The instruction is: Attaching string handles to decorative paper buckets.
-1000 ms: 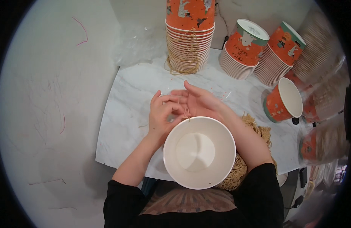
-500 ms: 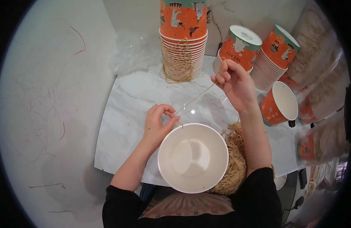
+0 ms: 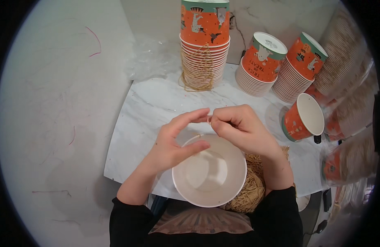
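A wide white paper tub (image 3: 210,181) stands upright with its mouth towards me at the table's near edge. Over its far left rim, my left hand (image 3: 173,142) is curved open, thumb and fingers apart. My right hand (image 3: 245,127) is closed above the far right rim, its knuckles close to the left fingertips. A small tan bit shows between the hands; what the right fingers grip is hidden. Beside the tub, partly under my right forearm, lies a heap of tan cord (image 3: 253,183).
A tall stack of orange patterned tubs (image 3: 204,53) carries loops of tan string. Two shorter upside-down stacks (image 3: 262,61) stand to its right. A single orange tub (image 3: 299,117) leans at the right. Bagged tubs (image 3: 342,61) line the right side; a wall (image 3: 54,123) borders the left.
The hands have come together: my right hand moved down and left towards my left, whose fingers opened. The thin cord stretched between them is no longer visible. The view shifted slightly.
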A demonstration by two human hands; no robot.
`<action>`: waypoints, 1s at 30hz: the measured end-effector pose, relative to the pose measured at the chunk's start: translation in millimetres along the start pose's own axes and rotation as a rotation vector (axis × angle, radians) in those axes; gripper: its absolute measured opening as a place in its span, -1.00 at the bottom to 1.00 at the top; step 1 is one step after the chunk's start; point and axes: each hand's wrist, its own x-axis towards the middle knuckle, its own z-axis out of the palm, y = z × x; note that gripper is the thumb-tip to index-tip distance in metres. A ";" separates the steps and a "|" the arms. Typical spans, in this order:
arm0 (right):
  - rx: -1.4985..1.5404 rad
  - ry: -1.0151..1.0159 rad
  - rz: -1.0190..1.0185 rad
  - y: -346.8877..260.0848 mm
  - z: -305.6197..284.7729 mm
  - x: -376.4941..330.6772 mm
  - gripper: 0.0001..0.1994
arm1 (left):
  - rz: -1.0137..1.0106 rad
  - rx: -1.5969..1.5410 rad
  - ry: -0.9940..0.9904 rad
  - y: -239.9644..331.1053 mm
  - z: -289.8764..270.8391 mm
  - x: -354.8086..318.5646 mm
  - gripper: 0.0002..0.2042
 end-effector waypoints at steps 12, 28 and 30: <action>-0.143 -0.054 -0.133 7.4 -5.4 -4.3 -0.80 | -0.096 -0.011 0.131 6.0 1.2 -20.5 -0.96; 0.028 -0.054 -0.105 -9.6 8.9 -7.7 -0.95 | 0.099 0.565 0.207 38.7 4.9 -32.2 -0.93; 0.029 -0.089 -0.145 -11.6 6.5 -8.8 -0.95 | 0.097 0.575 0.159 40.2 3.2 -39.3 -0.90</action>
